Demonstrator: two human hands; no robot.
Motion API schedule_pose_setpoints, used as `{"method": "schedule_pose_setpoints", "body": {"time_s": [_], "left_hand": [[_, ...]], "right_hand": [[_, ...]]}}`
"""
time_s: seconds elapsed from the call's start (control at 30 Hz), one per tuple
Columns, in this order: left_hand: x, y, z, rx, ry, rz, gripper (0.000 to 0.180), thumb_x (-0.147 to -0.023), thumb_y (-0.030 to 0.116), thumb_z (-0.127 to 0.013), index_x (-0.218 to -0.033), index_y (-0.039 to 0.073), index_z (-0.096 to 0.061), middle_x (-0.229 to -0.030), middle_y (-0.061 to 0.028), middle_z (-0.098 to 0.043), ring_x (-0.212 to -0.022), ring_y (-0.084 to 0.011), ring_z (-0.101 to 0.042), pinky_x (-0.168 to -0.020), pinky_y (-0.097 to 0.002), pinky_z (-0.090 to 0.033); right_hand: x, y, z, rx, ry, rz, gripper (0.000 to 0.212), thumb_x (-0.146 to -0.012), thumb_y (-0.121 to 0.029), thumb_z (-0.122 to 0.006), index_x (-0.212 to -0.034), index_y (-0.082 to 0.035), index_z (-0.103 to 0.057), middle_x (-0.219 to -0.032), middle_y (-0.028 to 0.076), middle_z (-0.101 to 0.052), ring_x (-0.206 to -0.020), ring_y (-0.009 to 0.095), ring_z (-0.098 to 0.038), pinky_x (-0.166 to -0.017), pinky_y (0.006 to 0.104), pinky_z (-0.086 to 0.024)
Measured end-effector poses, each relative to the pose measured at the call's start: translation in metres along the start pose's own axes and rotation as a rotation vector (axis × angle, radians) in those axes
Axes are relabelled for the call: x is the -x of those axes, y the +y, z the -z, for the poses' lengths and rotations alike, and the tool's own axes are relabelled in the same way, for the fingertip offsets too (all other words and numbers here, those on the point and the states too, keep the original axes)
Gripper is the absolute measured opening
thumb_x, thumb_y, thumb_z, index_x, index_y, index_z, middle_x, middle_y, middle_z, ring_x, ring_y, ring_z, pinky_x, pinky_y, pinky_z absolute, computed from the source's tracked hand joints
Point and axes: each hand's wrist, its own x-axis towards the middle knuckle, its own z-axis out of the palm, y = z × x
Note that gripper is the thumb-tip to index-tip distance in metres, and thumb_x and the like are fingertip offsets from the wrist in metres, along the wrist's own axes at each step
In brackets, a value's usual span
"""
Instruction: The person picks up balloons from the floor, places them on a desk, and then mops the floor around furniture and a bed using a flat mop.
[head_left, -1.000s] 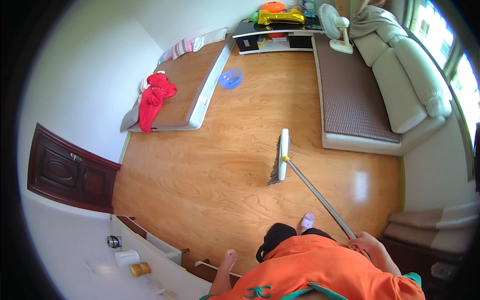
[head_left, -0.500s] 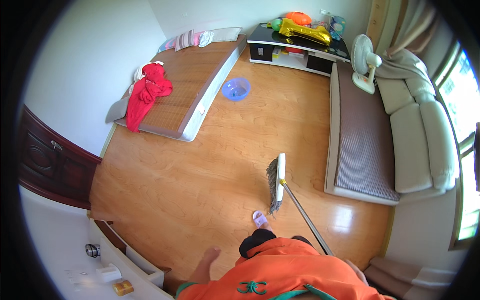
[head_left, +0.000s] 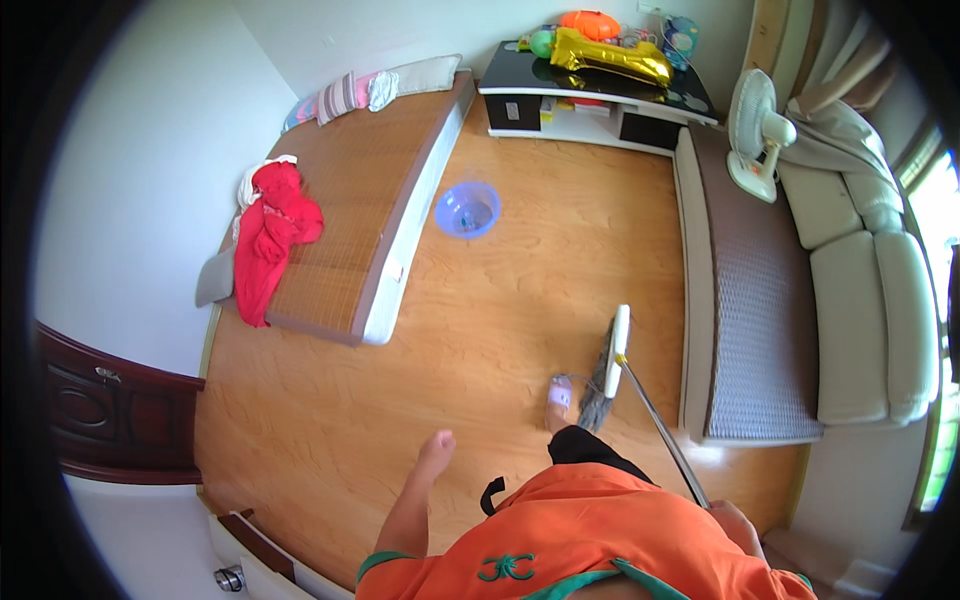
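Note:
A flat mop [head_left: 619, 350], with a white head bar and grey strands, is off to my front right, its strands hanging beside my foot in a lilac slipper [head_left: 561, 392]. Its metal pole slants back to my right hand [head_left: 735, 525], which is closed around the upper part at my side. My left hand [head_left: 437, 452] swings out over the wooden floor [head_left: 330, 420], fingers curled in, with nothing visible in it.
A blue basin [head_left: 468, 210] stands between the mattress [head_left: 380, 310], with red cloth [head_left: 270, 240] on it, and the sofa [head_left: 765, 330]. A white fan [head_left: 757, 125] sits on the sofa. Ahead is a low black-and-white cabinet [head_left: 600, 125]; a dark door [head_left: 120, 420] is at left.
I have stepped forward; the basin, mattress and sofa look nearer. The mop has shifted right in view, still in my right hand. My left hand has swung forward.

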Motion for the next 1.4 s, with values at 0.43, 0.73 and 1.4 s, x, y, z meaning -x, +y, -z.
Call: {"method": "schedule_pose_setpoints", "body": {"time_s": [0.43, 0.73, 1.4], "left_hand": [[-0.189, -0.006, 0.054, -0.296, -0.48, 0.345, 0.03, -0.071, 0.027, -0.046, -0.087, 0.004, -0.058, -0.087, -0.018, -0.058, -0.083, -0.0323, -0.055, -0.072, -0.0379, -0.044], [-0.502, 0.153, 0.118, -0.782, -0.516, -0.296, 0.023, -0.074, 0.022, -0.048, -0.076, 0.001, -0.057, -0.081, -0.0173, -0.058, -0.071, -0.0322, -0.056, -0.065, -0.0402, -0.044], [-0.897, 0.452, 0.041, -0.62, -0.367, -0.399, 0.029, -0.075, 0.016, -0.049, -0.098, -0.001, -0.054, -0.095, -0.0211, -0.055, -0.091, -0.0349, -0.051, -0.08, -0.0398, -0.041]], "right_hand": [[-0.05, -0.289, -0.002, 0.091, -0.063, -0.33, 0.024, -0.073, -0.014, -0.061, -0.057, 0.0, -0.05, -0.051, 0.008, -0.049, -0.039, 0.017, -0.047, -0.037, 0.03, -0.038], [-0.149, -0.386, -0.021, 0.056, -0.133, -0.457, 0.024, -0.073, -0.016, -0.062, -0.057, -0.001, -0.052, -0.05, 0.008, -0.05, -0.042, 0.017, -0.048, -0.04, 0.0302, -0.039], [-0.208, -0.63, 0.001, 0.181, -0.081, -0.557, 0.016, -0.067, -0.006, -0.057, -0.061, 0.008, -0.055, -0.053, 0.014, -0.055, -0.042, 0.02, -0.054, -0.039, 0.0317, -0.046]]}}
